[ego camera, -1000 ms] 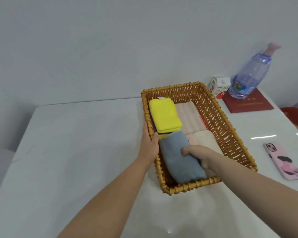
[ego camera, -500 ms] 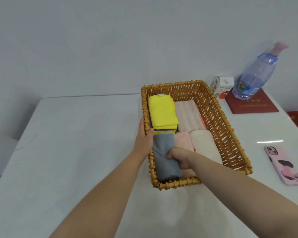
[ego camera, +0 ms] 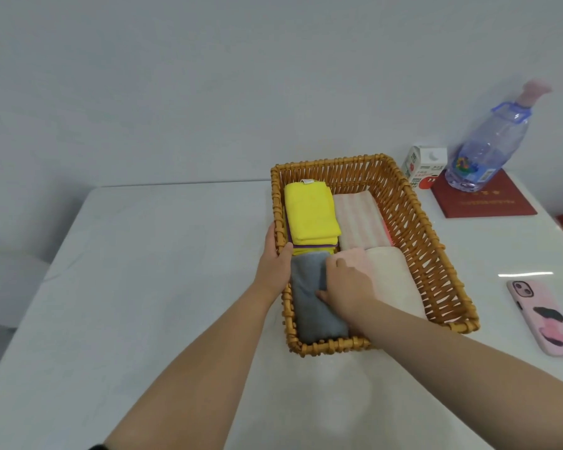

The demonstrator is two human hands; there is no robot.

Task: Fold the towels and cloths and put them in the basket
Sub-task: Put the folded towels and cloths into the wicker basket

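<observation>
Already the grey towel (ego camera: 312, 313) is sitting in the near left corner of the basket (ego camera: 413, 228), folded into a long narrow bundle and lying against the left wall. The left hand (ego camera: 273, 258) is gripping the basket's left rim, with the thumb hooking over to the inside, and appears to be steadying it on the surface (ego camera: 143, 271). The right hand (ego camera: 348, 287) is working at the seam between the grey towel and the pink towel (ego camera: 358, 257). Its fingers are curling down over the grey towel's right edge while the thumb is pressing on top. Beyond them, a stack of yellow cloths (ego camera: 311, 212) and a striped towel (ego camera: 359, 222) are filling the far half, and a cream towel (ego camera: 394, 280) is lying at the near right.

Judging by its look, the grey towel is behaving as soft, light, limp cloth. It is not going to break or slip, but it is likely to spring open or bulge wherever nothing is holding it. The folded long edge seems the best place to hold, with the layers pinched together so that none is peeling loose. With 5 bundles packed side by side, the neighbours are probably helping to keep it squeezed in shape. Nothing unfolded is showing on the surface, so the task is looking nearly done.
</observation>
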